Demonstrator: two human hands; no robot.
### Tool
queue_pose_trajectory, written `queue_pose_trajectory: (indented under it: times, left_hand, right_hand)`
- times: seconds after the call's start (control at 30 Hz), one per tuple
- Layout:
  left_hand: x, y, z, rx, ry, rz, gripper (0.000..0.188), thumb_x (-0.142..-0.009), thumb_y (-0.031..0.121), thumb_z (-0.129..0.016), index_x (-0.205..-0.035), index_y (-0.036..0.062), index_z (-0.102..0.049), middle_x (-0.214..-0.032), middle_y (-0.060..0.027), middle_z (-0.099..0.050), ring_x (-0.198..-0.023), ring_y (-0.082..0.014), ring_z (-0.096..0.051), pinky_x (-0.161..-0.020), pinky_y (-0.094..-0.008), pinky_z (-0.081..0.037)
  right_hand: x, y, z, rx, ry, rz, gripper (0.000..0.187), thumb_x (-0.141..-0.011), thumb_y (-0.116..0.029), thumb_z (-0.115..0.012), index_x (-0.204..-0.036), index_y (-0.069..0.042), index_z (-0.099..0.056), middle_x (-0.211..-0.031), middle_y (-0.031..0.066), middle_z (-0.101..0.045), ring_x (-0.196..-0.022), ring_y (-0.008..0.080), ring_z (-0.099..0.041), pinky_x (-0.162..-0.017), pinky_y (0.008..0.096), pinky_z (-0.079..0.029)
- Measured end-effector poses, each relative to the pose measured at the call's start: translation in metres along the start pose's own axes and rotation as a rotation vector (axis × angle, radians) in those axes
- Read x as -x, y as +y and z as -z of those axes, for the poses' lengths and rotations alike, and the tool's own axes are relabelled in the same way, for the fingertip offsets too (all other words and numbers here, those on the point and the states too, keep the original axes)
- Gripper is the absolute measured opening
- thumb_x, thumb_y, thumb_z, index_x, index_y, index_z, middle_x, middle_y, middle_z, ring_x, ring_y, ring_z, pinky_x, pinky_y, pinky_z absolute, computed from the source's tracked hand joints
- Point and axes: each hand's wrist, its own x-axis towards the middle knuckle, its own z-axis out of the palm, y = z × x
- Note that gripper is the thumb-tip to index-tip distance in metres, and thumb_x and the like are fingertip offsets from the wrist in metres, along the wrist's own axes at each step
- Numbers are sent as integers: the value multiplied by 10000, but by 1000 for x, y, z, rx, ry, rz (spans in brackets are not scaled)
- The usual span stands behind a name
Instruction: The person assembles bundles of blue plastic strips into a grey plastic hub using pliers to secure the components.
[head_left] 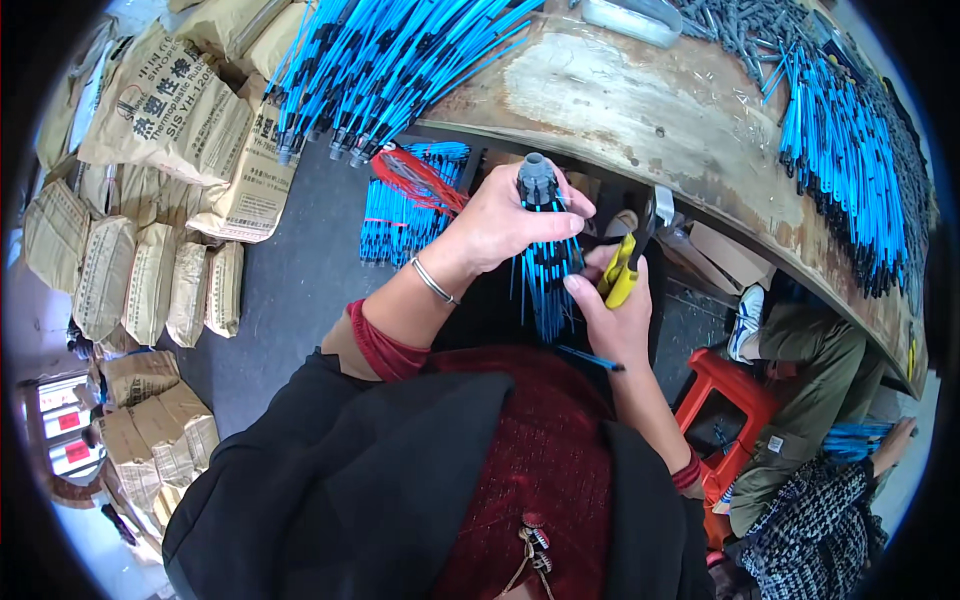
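My left hand (505, 222) is wrapped round a bundle of thin blue-and-black rods (548, 270), gathered at the top by a grey ribbed plastic end (537, 182). The bundle hangs over my lap with its loose rod ends downward. Close on its right, my right hand (618, 315) is closed round yellow-handled pliers (622, 272). The jaws point up and away from me; their exact shape is hard to make out. Fingertips of the right hand are at the bundle's side. A single blue rod (590, 357) sticks out beside my right wrist.
The wooden table (590, 95) curves ahead, bearing blue rod bundles (400, 60) at left, more blue rods (850, 170) at right and grey plastic parts (735, 25). Tied blue rods (415, 205) lie below. Paper sacks (165, 110) stack leftward. A red stool (715, 410) and a seated person (815, 370) are right.
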Motion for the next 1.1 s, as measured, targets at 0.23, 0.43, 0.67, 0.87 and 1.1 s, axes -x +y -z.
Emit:
queue_pose_trajectory:
  times: [0.23, 0.43, 0.67, 0.87, 1.1]
  left_hand:
    - [1, 5, -4, -10, 39, -2, 179, -736, 3, -679, -811, 41, -521, -829, -99, -638, -800, -160, -609, -731, -299, -494]
    - [3, 19, -5, -31, -129, -113, 179, -733, -6, -670, -828, 37, -523, -827, -82, -635, -795, -146, -604, -737, -291, -487]
    - [20, 41, 0, -88, -277, 5, 223, -749, 79, -674, -933, 26, -560, -851, -37, -626, -793, -83, -572, -718, -243, -460]
    - [10, 38, -6, -46, -329, -65, 236, -736, 81, -692, -933, 23, -574, -824, -45, -620, -789, -102, -580, -726, -249, -465]
    - [12, 36, 2, -70, -341, -39, 236, -732, 104, -707, -909, 20, -576, -787, -36, -622, -753, -95, -584, -696, -233, -469]
  right_hand:
    - [6, 7, 8, -288, -67, 16, 323, -718, -30, -659, -950, -61, -437, -852, 31, -470, -776, 122, -482, -699, 259, -426]
    - [12, -13, 33, -672, -230, 120, 371, -740, 65, -550, -1045, -45, -370, -915, 81, -483, -862, 182, -532, -659, 308, -522]
    - [0, -41, 54, -437, -86, 111, 395, -799, 4, -524, -1136, -46, -325, -916, 103, -491, -805, 184, -557, -567, 296, -556]
    - [4, -49, 64, -350, -9, 89, 511, -853, -89, -527, -1280, -52, -250, -932, 130, -513, -738, 180, -570, -505, 281, -550]
    - [4, -44, 57, -300, -111, -56, 491, -868, -60, -491, -1294, -27, -250, -965, 126, -523, -759, 170, -569, -521, 263, -544]
